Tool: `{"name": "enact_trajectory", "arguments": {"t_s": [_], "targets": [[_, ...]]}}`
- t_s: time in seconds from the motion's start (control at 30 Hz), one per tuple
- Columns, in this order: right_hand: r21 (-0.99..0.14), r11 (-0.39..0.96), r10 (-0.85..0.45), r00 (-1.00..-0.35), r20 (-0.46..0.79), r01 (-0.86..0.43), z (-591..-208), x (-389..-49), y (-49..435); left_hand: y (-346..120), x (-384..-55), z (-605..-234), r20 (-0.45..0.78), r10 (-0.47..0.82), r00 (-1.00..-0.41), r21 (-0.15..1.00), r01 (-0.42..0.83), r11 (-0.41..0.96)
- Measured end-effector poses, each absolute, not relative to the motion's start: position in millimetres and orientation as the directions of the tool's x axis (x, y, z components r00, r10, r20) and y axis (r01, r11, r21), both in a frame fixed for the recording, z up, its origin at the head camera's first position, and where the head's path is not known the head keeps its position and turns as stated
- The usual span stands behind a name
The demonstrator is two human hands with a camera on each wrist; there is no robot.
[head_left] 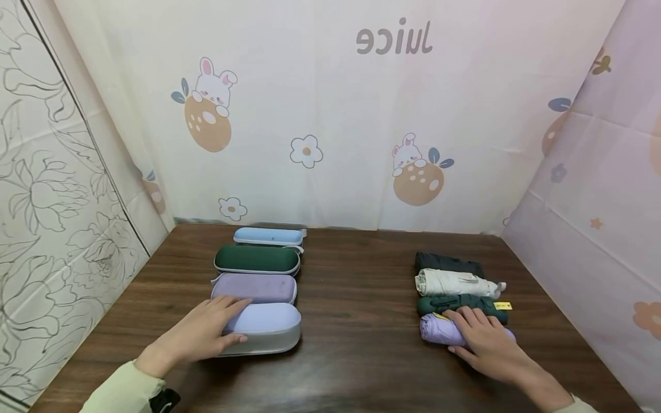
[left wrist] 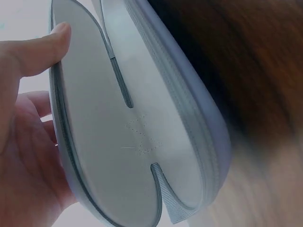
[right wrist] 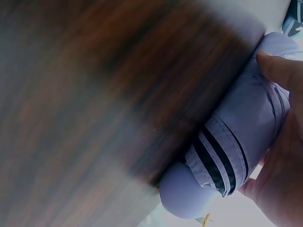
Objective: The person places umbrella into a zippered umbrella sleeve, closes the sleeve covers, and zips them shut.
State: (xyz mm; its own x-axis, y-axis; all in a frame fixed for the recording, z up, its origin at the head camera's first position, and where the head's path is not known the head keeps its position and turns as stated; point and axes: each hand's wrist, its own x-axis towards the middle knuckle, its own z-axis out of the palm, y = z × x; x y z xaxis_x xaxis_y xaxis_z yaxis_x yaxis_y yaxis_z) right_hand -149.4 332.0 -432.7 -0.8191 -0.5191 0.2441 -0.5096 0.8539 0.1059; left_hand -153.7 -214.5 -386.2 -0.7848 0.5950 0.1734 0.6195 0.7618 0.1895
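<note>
My left hand (head_left: 201, 327) holds a pale lavender hard zip case (head_left: 271, 324), the nearest in a row of cases on the left. In the left wrist view its thumb lies on the case's (left wrist: 102, 123) pale-grey face, where a zipper edge and a fabric tab show, and its other fingers are behind. On the right, my right hand (head_left: 485, 344) grips a rolled purple folding umbrella (head_left: 438, 331), the nearest of the umbrellas there. Its thumb is on the near side of the umbrella (right wrist: 246, 113), the fingers over the far side; a rounded lavender end sticks out.
Behind the held case lie a purple case (head_left: 258, 288), a dark green case (head_left: 258, 259) and a light blue case (head_left: 268, 236). Beyond the held umbrella lie a dark green umbrella (head_left: 434, 304), a white umbrella (head_left: 449, 282) and a black umbrella (head_left: 446, 263). A printed curtain (head_left: 335, 103) borders the wooden table (head_left: 356, 298).
</note>
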Motion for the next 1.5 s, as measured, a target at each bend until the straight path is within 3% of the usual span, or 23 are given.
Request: {"name": "enact_trajectory", "arguments": {"t_s": [0.33, 0.7, 1.5], "targets": [[0.122, 0.847, -0.531, -0.805, 0.264, -0.518, -434.9, -150.0, 331.8, -197.3, -163.2, -371.1, 0.206, 0.641, -0.739, 0.140, 0.671, 0.728], [0.115, 0.850, -0.526, -0.808, 0.265, -0.515, -435.7, -150.1, 332.9, -165.3, -184.0, -353.6, 0.169, 0.663, -0.729, 0.179, 0.684, 0.707], [0.131, 0.843, -0.537, -0.793, 0.288, -0.522, -436.5, -148.6, 333.7, -69.9, -231.7, -335.7, 0.017, 0.675, -0.738, 0.383, 0.628, 0.677]]}}
